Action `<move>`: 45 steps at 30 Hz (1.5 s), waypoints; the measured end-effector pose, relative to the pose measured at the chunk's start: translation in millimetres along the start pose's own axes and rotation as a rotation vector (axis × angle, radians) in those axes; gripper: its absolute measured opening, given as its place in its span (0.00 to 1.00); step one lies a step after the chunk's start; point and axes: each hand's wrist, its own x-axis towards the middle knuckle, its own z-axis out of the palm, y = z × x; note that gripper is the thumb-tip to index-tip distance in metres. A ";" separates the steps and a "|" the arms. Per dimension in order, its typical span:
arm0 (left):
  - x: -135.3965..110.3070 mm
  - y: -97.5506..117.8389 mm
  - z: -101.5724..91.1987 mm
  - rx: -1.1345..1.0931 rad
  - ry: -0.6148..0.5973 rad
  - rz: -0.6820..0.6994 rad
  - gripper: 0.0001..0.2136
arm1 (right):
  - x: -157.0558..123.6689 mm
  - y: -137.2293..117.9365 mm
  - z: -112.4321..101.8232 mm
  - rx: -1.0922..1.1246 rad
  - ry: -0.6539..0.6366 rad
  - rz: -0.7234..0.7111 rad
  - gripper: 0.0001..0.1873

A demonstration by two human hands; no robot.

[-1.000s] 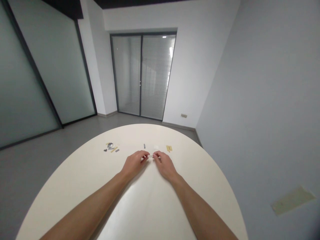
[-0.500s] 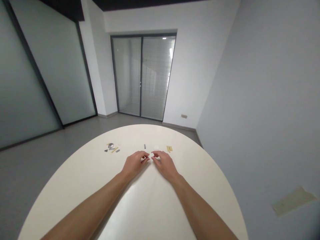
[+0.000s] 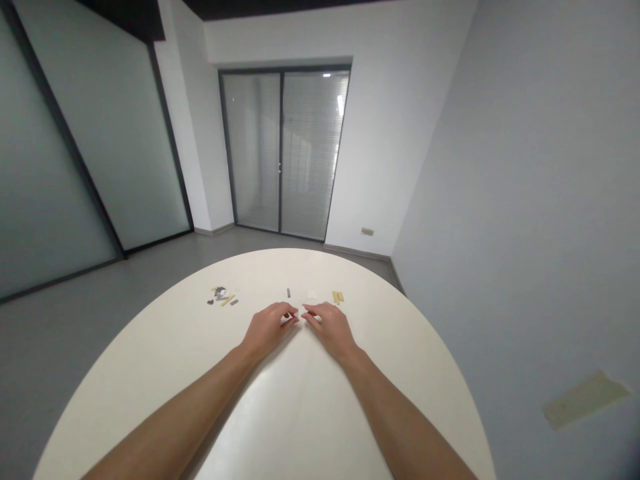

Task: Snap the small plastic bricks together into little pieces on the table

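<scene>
My left hand (image 3: pixel 270 327) and my right hand (image 3: pixel 327 325) rest close together over the middle of the round white table (image 3: pixel 280 413), fingertips facing each other. Thumb and fingers of each hand curl toward a pinch. What lies between the fingertips, if anything, is too small and pale to make out. Just beyond my left fingers is a small grey strip (image 3: pixel 289 293). A whitish flat piece (image 3: pixel 313 295) lies past my right hand, and beside it sit yellow flat pieces (image 3: pixel 338 297).
On the table's left part lies a loose group of small grey, yellow and dark pieces (image 3: pixel 221 293), with a dark heart-like piece (image 3: pixel 211 302) at its edge. A glass door (image 3: pixel 285 153) and white walls stand beyond the table. Tape (image 3: pixel 585 400) sticks to the right wall.
The view has shifted very slightly. My two hands stay almost in the same place, with the right fingers a little closer together. The pieces on the table have not moved.
</scene>
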 end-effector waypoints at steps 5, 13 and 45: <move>0.2 0.3 0.6 -0.012 -0.007 0.000 0.09 | 0.3 1.0 0.1 -0.060 -0.006 -0.030 0.14; 0.0 1.3 0.0 -0.016 -0.025 -0.006 0.11 | 1.6 5.0 2.6 -0.104 -0.025 -0.085 0.15; -0.6 2.7 -1.6 0.046 -0.040 0.009 0.13 | 0.5 5.1 1.6 -0.074 -0.027 -0.078 0.13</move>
